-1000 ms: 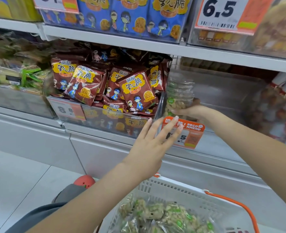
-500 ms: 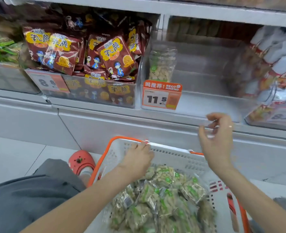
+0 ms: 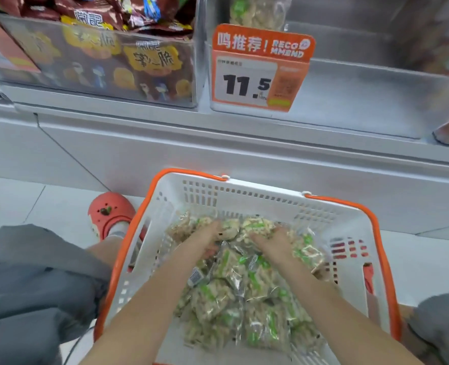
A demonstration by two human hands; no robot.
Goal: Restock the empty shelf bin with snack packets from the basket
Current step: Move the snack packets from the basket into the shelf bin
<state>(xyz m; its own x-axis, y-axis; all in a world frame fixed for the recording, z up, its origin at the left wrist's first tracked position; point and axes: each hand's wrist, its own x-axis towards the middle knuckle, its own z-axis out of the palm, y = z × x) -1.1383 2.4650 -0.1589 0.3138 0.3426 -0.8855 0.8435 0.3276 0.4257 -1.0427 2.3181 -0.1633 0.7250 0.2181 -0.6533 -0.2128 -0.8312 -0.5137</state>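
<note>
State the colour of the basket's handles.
Orange, on the white basket; its handles show best in the head view.

I'm counting one white basket (image 3: 244, 198) with two orange handles, holding a heap of green-and-clear snack packets (image 3: 244, 293), well over a dozen and too jumbled for an exact figure. I'm seeing two hands, the left hand (image 3: 209, 237) and right hand (image 3: 272, 242), one packet (image 3: 257, 11) in the clear shelf bin (image 3: 363, 98), one orange price tag (image 3: 257, 69), and one red clog (image 3: 110, 210).

A white perforated plastic basket (image 3: 244, 196) with smooth orange handles holds glossy, crinkled clear-film snack packets (image 3: 244, 293). The shelf bin (image 3: 363, 101) is clear, slightly frosted plastic.
</note>
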